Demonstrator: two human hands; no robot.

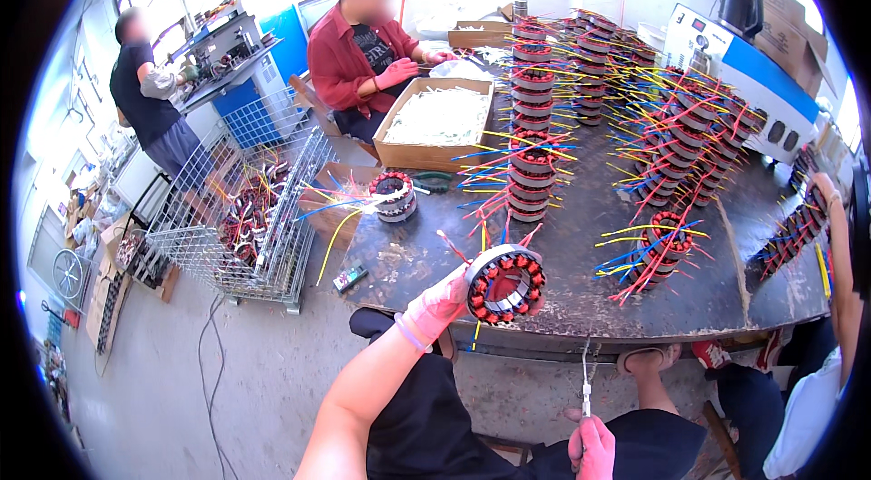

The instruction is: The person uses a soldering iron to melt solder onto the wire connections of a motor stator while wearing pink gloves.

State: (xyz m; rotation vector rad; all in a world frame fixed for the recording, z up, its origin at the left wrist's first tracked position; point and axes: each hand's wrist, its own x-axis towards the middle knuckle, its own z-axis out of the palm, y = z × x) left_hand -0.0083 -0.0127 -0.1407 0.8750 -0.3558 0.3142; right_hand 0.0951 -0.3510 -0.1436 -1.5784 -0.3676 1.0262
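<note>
In my left hand (437, 300), gloved in pink, a motor stator (486, 306) is gripped by its side and raised at the table's front edge. It is a metal ring with red coils around its inner slots, tilted so that its opening faces me; a few coloured wires stick out behind it. Low over my lap, my right hand (592, 449), also in pink, is closed around a slim tool (587, 396) with a pale handle and a thin metal shaft pointing up toward the table edge. I cannot make out its exact kind.
Tall stator stacks (531, 158) with wires jutting out stand on the dark table (435, 249). A single stator (394, 197) sits left, near a carton of white strips (426, 162). A wire cage (240, 217) stands on the floor. Co-workers work opposite, far left and at right.
</note>
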